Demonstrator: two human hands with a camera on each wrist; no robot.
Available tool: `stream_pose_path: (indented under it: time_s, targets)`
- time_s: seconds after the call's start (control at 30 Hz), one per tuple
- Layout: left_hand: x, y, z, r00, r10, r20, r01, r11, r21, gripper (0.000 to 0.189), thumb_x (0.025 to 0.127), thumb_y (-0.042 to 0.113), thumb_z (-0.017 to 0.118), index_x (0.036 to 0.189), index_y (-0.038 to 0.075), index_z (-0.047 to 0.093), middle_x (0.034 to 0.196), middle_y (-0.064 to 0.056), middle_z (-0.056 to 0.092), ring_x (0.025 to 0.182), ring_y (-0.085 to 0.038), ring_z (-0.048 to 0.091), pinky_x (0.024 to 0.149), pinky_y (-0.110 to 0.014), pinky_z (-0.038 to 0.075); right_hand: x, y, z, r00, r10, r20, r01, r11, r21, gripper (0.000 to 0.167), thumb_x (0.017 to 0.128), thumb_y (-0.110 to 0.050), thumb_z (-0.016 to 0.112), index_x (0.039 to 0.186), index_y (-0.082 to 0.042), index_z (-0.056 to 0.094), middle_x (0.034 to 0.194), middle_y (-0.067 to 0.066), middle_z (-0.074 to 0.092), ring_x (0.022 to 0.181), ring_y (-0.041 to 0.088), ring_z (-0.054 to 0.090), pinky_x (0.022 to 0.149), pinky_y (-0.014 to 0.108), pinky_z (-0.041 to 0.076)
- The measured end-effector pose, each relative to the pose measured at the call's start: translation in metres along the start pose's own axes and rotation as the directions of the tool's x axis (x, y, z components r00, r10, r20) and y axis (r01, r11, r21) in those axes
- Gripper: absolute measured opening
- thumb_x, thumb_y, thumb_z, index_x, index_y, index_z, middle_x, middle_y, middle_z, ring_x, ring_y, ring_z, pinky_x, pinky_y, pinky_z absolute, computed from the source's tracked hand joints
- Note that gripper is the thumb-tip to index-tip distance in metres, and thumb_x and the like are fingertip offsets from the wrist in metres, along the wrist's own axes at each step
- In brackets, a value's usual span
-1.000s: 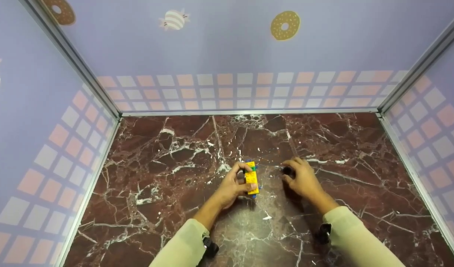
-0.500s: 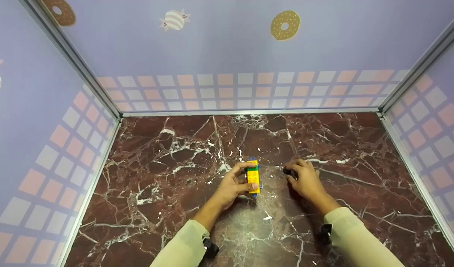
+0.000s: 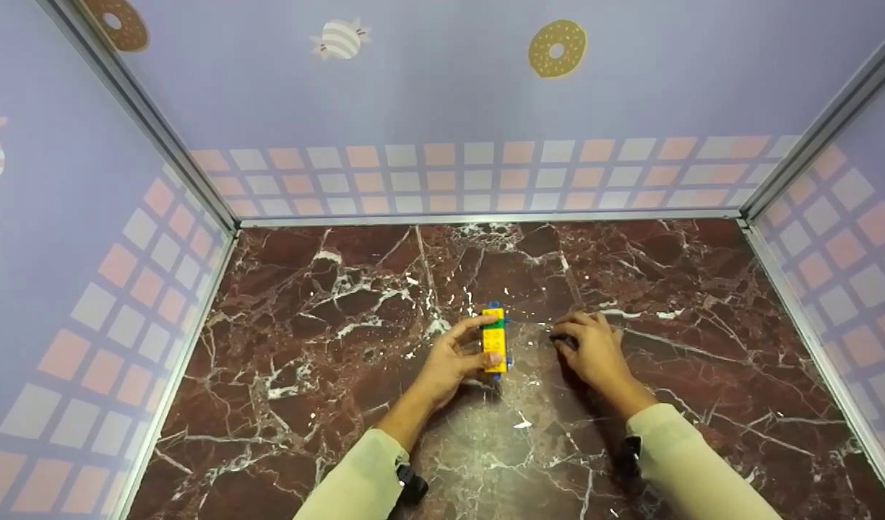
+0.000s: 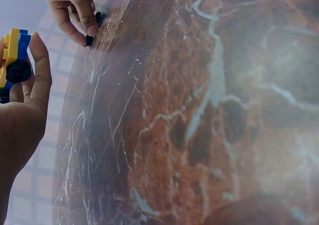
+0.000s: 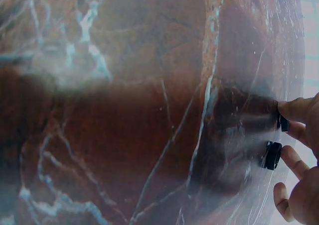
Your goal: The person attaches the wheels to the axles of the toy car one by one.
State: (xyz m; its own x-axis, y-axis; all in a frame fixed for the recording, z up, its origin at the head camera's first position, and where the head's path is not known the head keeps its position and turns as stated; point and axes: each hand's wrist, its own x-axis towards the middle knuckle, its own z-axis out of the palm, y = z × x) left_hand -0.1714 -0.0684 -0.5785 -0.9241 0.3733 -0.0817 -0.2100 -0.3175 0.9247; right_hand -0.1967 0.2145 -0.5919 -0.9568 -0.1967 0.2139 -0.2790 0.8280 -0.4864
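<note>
**Two-Handed Hold: Brick Model Left, Black Wheel Right**

Boundaries: the back wall (image 3: pixel 442 94) meets the tabletop (image 3: pixel 269 347) well beyond my hands; the left wall (image 3: pixel 37 253) and right wall (image 3: pixel 861 188) limit sideways travel. Bare surface separates my hands and extends outward from each. The near edge is out of view.

Left hand (image 3: pixel 446 365): I pinch the yellow brick model (image 3: pixel 494 343) mid-table, thumb toward its near end, a finger toward its far end. It appears raised. For steadiness, I judge it best to keep this end-to-end hold and stay off the blue stubs (image 3: pixel 509 362) exposed on its right side. A fitted wheel (image 4: pixel 19 71) shows in the left wrist view.

Right hand (image 3: pixel 594 352): low at the surface, my curled fingertips pinch a black wheel (image 5: pixel 283 124). A second wheel (image 5: pixel 272 155) stands just beside it; lift cleanly to avoid knocking it. Light pressure should suffice.
</note>
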Motion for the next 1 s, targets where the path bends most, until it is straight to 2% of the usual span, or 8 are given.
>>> stream_pose_path:
  time_s: [0.33,0.63,0.83,1.0]
  targets:
    - [0.0,-0.002,0.0,1.0,0.009,0.009,-0.009,1.0,-0.021,0.067,0.095,-0.013,0.075,0.157,-0.001,0.051,0.13,-0.013,0.066,0.099,-0.024,0.078,0.079,-0.039,0.075,0.001,-0.002,-0.002,0.999,-0.004,-0.045,0.004,1.0,-0.007,0.026,0.09,-0.006,0.086,0.115,-0.011,0.082,0.125,0.013,0.079,0.119,0.044,0.067,0.09,0.062,0.047]
    - [0.0,-0.002,0.001,1.0,0.014,0.005,-0.014,1.0,-0.016,0.068,0.096,-0.011,0.076,0.158,0.0,0.051,0.131,-0.013,0.067,0.101,-0.025,0.077,0.081,-0.041,0.075,0.001,-0.006,-0.004,0.996,-0.023,-0.088,0.026,0.999,0.025,0.028,0.087,-0.003,0.087,0.114,-0.008,0.081,0.121,0.015,0.079,0.119,0.054,0.069,0.089,0.062,0.047]
    - [0.002,-0.003,0.0,1.0,0.025,0.003,-0.025,1.0,-0.012,0.069,0.096,-0.01,0.076,0.158,0.001,0.049,0.128,-0.014,0.067,0.104,-0.025,0.077,0.087,-0.045,0.075,0.003,-0.01,-0.005,0.993,-0.042,-0.108,0.047,0.998,0.047,0.029,0.086,0.0,0.087,0.113,-0.007,0.08,0.115,0.014,0.079,0.115,0.052,0.071,0.086,0.057,0.047]
    - [0.001,-0.003,-0.001,1.0,0.019,0.003,-0.019,1.0,-0.019,0.079,0.095,-0.008,0.079,0.163,0.009,0.044,0.129,-0.016,0.067,0.104,-0.029,0.078,0.086,-0.055,0.074,0.004,-0.014,-0.005,0.993,-0.048,-0.112,0.058,0.995,0.084,0.03,0.086,0.002,0.087,0.114,-0.006,0.08,0.114,0.013,0.08,0.113,0.046,0.073,0.086,0.057,0.048]
